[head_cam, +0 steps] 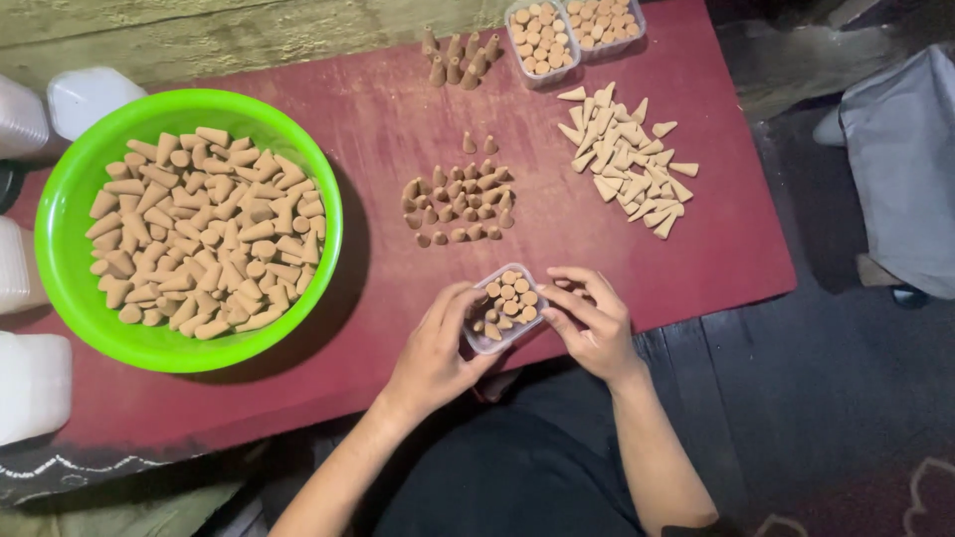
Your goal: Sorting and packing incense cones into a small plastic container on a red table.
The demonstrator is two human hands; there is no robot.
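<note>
Clear plastic forms the small box that is held at the near edge of the dark red desk, partly filled with tan cones. It is gripped on one side by the left hand and on the other by the right hand, fingers curled closed around its walls. More cones are heaped in a green bowl far left, and standing cones are grouped just beyond the box.

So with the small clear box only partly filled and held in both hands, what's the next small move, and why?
Probably the right hand should pick another cone from the standing cluster and seat it upright in the clear box, which the left hand steadies: one end still shows gaps and tipped cones.
</note>
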